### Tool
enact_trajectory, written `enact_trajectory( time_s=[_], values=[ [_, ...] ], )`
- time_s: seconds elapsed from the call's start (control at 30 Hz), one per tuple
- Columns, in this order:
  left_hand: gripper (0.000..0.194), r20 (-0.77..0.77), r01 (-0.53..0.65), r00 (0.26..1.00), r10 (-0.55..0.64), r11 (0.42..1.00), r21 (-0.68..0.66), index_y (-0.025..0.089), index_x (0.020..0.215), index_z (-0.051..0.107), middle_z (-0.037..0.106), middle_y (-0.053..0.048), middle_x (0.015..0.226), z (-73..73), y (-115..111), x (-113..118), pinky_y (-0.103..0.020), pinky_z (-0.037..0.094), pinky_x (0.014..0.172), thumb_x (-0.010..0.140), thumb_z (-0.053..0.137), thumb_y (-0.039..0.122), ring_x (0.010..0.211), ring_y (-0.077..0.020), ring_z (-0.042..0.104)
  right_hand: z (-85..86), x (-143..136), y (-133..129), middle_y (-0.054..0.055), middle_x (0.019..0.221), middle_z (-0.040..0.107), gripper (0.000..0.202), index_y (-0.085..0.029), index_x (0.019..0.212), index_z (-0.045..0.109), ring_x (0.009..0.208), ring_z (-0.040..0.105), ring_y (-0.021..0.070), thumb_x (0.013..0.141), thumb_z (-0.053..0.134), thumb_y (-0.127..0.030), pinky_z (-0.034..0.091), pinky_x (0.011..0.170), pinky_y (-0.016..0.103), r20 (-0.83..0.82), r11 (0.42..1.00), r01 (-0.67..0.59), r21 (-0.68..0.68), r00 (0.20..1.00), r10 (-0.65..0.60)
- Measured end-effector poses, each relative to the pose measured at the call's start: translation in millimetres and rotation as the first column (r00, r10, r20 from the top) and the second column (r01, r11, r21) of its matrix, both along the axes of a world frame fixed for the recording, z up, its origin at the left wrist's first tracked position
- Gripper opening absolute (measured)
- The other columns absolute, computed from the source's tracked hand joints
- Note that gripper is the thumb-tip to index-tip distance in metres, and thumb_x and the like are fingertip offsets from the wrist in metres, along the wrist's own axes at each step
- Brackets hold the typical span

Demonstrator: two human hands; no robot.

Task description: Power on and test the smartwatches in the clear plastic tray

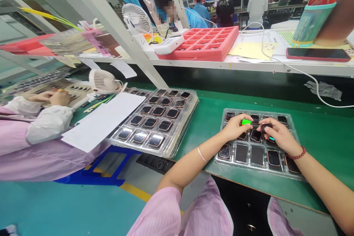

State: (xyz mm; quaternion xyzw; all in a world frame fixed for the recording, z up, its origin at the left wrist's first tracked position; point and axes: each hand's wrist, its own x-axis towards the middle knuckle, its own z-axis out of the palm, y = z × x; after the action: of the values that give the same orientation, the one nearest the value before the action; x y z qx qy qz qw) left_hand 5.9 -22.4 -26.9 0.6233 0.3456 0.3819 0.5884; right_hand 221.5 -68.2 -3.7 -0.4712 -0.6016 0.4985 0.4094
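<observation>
- Tabletop: green, bearing both lots of trays; its near edge runs just in front of the person's lap.
- Shelf: white, raised along the tabletop's far edge, seemingly to lift loose articles off the work surface.
- Stack of trays: clear plastic, by the tabletop's near edge, left of the hands; top-layer watches lie face up, one per compartment, probably to spare the glass from rubbing.
- Single tray: clear plastic, close to the tabletop's near edge, directly under both hands, presumably for short reach; watches sit in its compartments.
- Foam tray: red, divided, at the shelf's front edge.
- Sheet of paper: white, laid over the stack's left edge; reason not shown.
- Left hand: above the tray's middle, thumb and fingers closed in a pinch.
- Right hand: facing it, fingers curled, thumb pressed inward.
- Phone: flat along the shelf's front edge, right side.
- Lit watch: green screen, gripped in the left hand, apparently by its rim so the display shows.
- Dark watch: held by the right fingertips; a cyan glow beneath has no clear source.
</observation>
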Motion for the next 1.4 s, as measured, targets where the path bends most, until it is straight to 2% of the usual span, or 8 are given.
enact_trajectory(
  time_s=[0.23,0.47,0.63,0.73,0.87,1.03,1.27,1.4],
  values=[
    [0.033,0.048,0.047,0.998,-0.044,0.997,-0.066,0.014,0.098,0.063,0.066,-0.002,0.075,9.0,-2,-2,-0.022,0.048,0.059,0.085,0.070,0.043,0.061,-0.0098,0.059,-4.1,0,1,0.008,0.091,0.075,0.033,-0.019,0.107,0.063,0.057,0.059,0.0124,0.087,0.069,-0.045,0.051,0.055,0.028,-0.049,0.999,-0.012,-0.031,0.999,0.010],
    [0.036,0.030,0.061,0.998,-0.058,0.992,-0.108,0.015,0.096,0.063,0.067,-0.001,0.073,10.7,-2,-3,-0.021,0.043,0.051,0.086,0.067,0.049,0.052,-0.0094,0.058,-3.3,-2,1,0.007,0.090,0.074,0.031,-0.019,0.108,0.063,0.057,0.057,0.0112,0.088,0.068,-0.041,0.050,0.056,0.026,-0.068,0.999,-0.034,-0.028,0.997,0.032],
    [0.030,0.023,0.067,0.998,-0.065,0.991,-0.114,0.014,0.097,0.064,0.069,-0.003,0.076,12.6,-3,-4,-0.020,0.044,0.052,0.089,0.063,0.043,0.056,-0.0105,0.060,-2.9,-3,2,0.007,0.089,0.074,0.030,-0.018,0.107,0.062,0.056,0.057,0.0108,0.087,0.068,-0.040,0.050,0.055,0.026,-0.073,0.999,-0.035,-0.028,0.997,0.033],
    [0.027,0.015,0.066,0.998,-0.065,0.993,-0.093,0.015,0.106,0.065,0.071,-0.005,0.084,9.7,-2,-4,-0.023,0.049,0.058,0.088,0.062,0.036,0.064,-0.0126,0.063,-2.7,-3,2,0.006,0.090,0.074,0.029,-0.018,0.107,0.062,0.056,0.057,0.0105,0.087,0.068,-0.038,0.050,0.055,0.026,-0.082,0.999,-0.040,-0.018,0.996,0.039],
    [0.041,0.065,0.063,0.996,-0.059,0.996,-0.061,0.016,0.118,0.061,0.070,-0.009,0.104,0.9,1,-3,-0.031,0.056,0.073,0.078,0.069,0.022,0.089,-0.0207,0.070,-3.2,-3,3,0.006,0.091,0.073,0.029,-0.018,0.107,0.061,0.056,0.057,0.0100,0.087,0.068,-0.038,0.050,0.055,0.026,-0.094,0.998,-0.058,-0.019,0.994,0.056],
    [0.047,0.058,0.082,0.995,-0.080,0.996,-0.034,0.017,0.122,0.060,0.072,-0.009,0.105,-4.1,3,-4,-0.030,0.054,0.083,0.076,0.069,0.012,0.102,-0.0216,0.070,-5.0,-2,4,0.005,0.091,0.073,0.030,-0.018,0.108,0.061,0.056,0.057,0.0097,0.087,0.069,-0.038,0.051,0.055,0.025,-0.102,0.998,-0.059,-0.020,0.993,0.057],
    [0.050,0.016,0.077,0.997,-0.077,0.997,-0.003,0.017,0.125,0.059,0.070,-0.011,0.119,-1.4,0,-5,-0.031,0.054,0.088,0.075,0.068,0.010,0.109,-0.0228,0.070,-4.5,-3,4,0.005,0.092,0.072,0.028,-0.018,0.108,0.061,0.056,0.057,0.0093,0.088,0.067,-0.037,0.052,0.055,0.025,-0.110,0.998,-0.068,-0.015,0.992,0.066],
    [0.049,0.026,0.103,0.994,-0.104,0.994,0.036,0.018,0.127,0.059,0.069,-0.012,0.124,-1.1,1,-5,-0.032,0.056,0.085,0.080,0.067,0.015,0.112,-0.0246,0.069,-5.2,-3,4,0.005,0.092,0.072,0.030,-0.018,0.109,0.061,0.057,0.057,0.0093,0.087,0.068,-0.037,0.052,0.055,0.025,-0.108,0.998,-0.058,-0.014,0.993,0.057]
  ],
)
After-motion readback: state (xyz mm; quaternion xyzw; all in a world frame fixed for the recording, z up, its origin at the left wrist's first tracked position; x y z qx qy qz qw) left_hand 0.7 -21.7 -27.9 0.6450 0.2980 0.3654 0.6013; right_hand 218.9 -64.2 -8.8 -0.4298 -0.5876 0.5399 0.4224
